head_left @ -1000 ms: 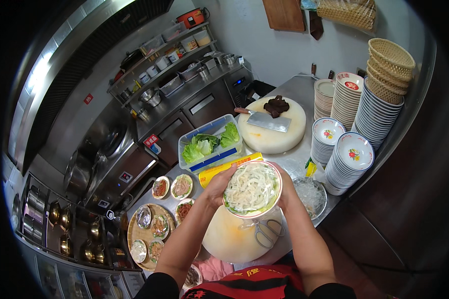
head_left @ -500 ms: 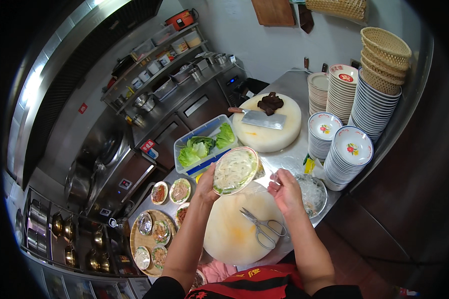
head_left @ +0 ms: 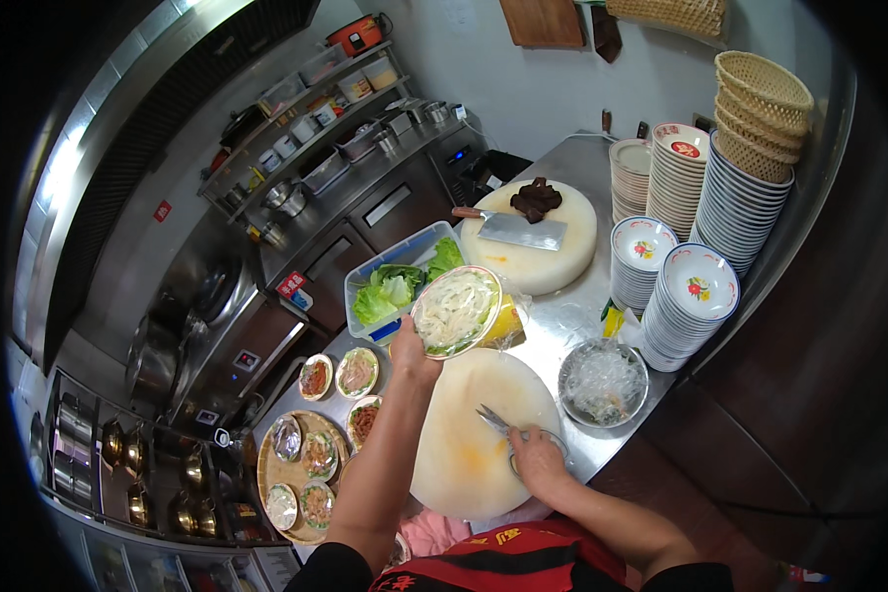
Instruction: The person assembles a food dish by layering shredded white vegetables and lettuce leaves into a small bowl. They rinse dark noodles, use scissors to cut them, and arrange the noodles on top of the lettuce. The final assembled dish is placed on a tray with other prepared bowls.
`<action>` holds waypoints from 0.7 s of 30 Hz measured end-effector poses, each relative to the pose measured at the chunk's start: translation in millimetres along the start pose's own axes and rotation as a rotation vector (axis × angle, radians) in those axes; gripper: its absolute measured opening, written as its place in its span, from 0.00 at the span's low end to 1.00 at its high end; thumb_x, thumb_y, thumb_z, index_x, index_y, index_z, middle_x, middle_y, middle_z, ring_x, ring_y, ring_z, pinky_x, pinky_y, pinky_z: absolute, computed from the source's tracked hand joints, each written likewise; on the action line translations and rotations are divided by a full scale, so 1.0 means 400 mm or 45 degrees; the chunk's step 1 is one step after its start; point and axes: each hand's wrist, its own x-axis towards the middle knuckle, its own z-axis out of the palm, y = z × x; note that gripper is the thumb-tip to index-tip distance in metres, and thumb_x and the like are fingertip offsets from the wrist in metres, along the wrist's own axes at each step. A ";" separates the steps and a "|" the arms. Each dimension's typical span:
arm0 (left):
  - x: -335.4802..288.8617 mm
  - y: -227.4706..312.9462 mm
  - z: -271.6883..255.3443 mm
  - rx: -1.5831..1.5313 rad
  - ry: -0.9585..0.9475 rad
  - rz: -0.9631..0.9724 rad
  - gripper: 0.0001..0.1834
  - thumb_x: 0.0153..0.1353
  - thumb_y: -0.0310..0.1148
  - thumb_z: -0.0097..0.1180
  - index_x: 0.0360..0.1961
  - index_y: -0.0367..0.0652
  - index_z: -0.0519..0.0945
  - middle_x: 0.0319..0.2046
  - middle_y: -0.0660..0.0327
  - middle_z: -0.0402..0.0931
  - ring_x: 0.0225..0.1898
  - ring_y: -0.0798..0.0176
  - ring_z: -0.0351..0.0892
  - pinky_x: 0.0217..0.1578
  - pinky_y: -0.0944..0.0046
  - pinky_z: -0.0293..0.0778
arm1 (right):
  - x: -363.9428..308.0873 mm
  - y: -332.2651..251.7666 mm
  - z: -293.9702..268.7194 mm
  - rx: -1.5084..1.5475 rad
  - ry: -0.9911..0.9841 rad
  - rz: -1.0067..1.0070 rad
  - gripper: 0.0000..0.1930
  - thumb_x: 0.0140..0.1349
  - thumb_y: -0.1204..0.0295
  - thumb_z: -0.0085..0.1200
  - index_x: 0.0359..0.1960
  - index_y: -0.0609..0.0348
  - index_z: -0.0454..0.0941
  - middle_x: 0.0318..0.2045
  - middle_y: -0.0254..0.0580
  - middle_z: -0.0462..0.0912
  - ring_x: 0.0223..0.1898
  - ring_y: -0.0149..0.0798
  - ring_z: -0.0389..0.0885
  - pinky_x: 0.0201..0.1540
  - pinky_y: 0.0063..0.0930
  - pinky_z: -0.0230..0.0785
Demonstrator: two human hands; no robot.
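My left hand (head_left: 414, 352) grips a round plate (head_left: 457, 312) by its left rim and holds it tilted above the work table. Pale strips of food with some green at the edge lie on the plate, under what looks like clear film. On the near white round chopping board (head_left: 474, 464), my right hand (head_left: 538, 459) is closed over the handles of metal scissors (head_left: 493, 419). The blades point up and left along the board. Most of the handles and some of the fingers are hidden by the hand.
Beyond the plate are a tub of lettuce (head_left: 390, 295) and a second board with a cleaver (head_left: 523, 232) and dark pieces of food (head_left: 536, 199). A metal bowl of crumpled film (head_left: 603, 385) and stacked bowls (head_left: 699, 286) stand right. Filled dishes (head_left: 318, 454) sit left on a basket tray.
My right hand has come down from beside the plate to the scissors and closed on them. The plate in my left hand has shifted slightly left.
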 end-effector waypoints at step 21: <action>-0.025 -0.232 0.090 0.043 -0.001 0.221 0.24 0.72 0.41 0.27 0.57 0.33 0.66 0.58 0.49 0.68 0.57 0.49 0.71 0.57 0.48 0.69 | -0.065 0.060 -0.177 2.413 -0.347 0.478 0.31 0.64 0.44 0.45 0.59 0.50 0.56 0.44 0.35 0.71 0.53 0.34 0.70 0.52 0.36 0.66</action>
